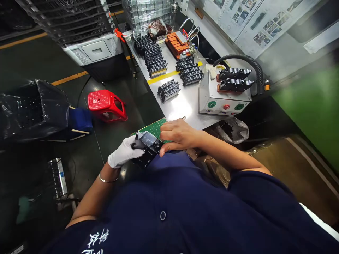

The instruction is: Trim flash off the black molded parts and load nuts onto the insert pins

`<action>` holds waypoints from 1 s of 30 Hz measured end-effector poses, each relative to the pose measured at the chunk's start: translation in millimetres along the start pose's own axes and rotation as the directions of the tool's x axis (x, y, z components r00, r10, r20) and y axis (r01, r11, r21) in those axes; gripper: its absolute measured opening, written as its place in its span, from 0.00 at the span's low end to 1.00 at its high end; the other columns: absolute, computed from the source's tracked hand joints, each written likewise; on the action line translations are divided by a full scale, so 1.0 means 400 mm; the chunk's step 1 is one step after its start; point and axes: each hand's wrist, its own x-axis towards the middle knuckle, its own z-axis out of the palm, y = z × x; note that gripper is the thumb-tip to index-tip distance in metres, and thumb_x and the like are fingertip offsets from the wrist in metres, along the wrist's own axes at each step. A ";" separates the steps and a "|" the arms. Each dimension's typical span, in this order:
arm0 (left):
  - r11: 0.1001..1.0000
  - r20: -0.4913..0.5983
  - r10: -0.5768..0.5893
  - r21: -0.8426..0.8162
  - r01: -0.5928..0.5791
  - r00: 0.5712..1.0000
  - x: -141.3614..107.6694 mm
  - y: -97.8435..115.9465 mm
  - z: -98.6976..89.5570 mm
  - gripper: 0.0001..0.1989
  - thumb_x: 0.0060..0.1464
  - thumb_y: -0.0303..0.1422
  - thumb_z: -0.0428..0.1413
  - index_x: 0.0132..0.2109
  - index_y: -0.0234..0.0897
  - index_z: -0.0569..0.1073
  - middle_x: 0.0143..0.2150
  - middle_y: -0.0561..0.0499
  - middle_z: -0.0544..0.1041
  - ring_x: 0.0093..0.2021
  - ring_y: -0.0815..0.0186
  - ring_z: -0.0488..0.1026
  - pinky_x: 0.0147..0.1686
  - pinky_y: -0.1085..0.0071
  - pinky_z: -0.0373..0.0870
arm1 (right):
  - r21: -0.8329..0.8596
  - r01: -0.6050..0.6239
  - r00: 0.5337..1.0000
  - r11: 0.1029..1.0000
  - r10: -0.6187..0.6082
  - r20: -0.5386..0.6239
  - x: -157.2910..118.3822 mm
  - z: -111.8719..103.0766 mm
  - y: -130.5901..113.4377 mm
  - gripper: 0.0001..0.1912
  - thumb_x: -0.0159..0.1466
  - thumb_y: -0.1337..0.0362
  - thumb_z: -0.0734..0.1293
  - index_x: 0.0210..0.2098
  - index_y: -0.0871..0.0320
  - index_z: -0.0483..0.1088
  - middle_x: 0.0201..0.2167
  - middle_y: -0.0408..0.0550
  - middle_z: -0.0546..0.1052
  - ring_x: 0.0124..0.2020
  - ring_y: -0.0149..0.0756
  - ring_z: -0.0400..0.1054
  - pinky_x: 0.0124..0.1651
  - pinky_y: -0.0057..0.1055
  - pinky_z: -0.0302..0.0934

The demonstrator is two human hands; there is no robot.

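My left hand (125, 152), in a white glove, grips a black moulded plastic part (148, 150) from its left side. The part is held tilted in front of my body and has a smooth, shiny face on top. My right hand (177, 135) is bare and closed, its thumb and fingertips at the part's right end. A thin light end (184, 118) shows just beyond the right knuckles; the fingers hide whatever they hold. Behind the part, a green board or mat (155, 128) lies at the table's near edge.
On the metal table (182, 106) stand rows of black parts (152, 53), smaller groups of them (168, 90), and an orange fixture (178, 44). A white control box (224, 98) with buttons carries two black parts. A red stool (106, 104) and stacked crates (66, 21) are at left.
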 end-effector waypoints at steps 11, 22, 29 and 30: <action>0.999 0.034 -0.015 -0.038 0.016 0.999 0.016 -0.020 -0.004 0.31 0.29 0.51 0.70 0.39 0.35 0.82 0.33 0.44 0.82 0.32 0.55 0.79 0.36 0.61 0.77 | -0.146 0.001 0.999 0.989 -0.008 -0.048 -0.001 0.022 0.010 0.32 0.68 0.40 0.52 0.21 0.58 0.63 0.20 0.40 0.60 0.24 0.28 0.54 0.28 0.29 0.42; 0.995 0.050 -0.011 -0.101 0.016 0.999 0.022 -0.024 0.008 0.33 0.32 0.54 0.68 0.42 0.34 0.81 0.35 0.43 0.82 0.32 0.58 0.77 0.33 0.65 0.75 | -0.100 -0.119 0.991 0.988 0.112 -0.077 0.005 0.026 0.005 0.34 0.68 0.39 0.49 0.20 0.58 0.59 0.19 0.41 0.60 0.22 0.27 0.52 0.27 0.29 0.40; 0.990 0.030 0.029 0.136 -0.033 0.999 0.018 0.026 -0.024 0.31 0.35 0.46 0.70 0.46 0.35 0.78 0.40 0.44 0.81 0.39 0.54 0.78 0.41 0.61 0.76 | 0.444 -0.221 0.975 0.868 0.205 0.085 -0.021 0.018 0.014 0.33 0.64 0.35 0.55 0.19 0.58 0.58 0.16 0.36 0.57 0.19 0.24 0.50 0.25 0.26 0.44; 0.979 0.037 0.026 0.199 -0.033 0.999 0.017 0.036 -0.026 0.30 0.35 0.45 0.70 0.46 0.35 0.78 0.40 0.45 0.81 0.40 0.54 0.78 0.42 0.61 0.76 | 0.496 -0.264 0.961 0.827 0.267 0.065 -0.020 0.018 0.012 0.33 0.62 0.34 0.58 0.22 0.59 0.62 0.17 0.37 0.60 0.20 0.23 0.52 0.25 0.25 0.46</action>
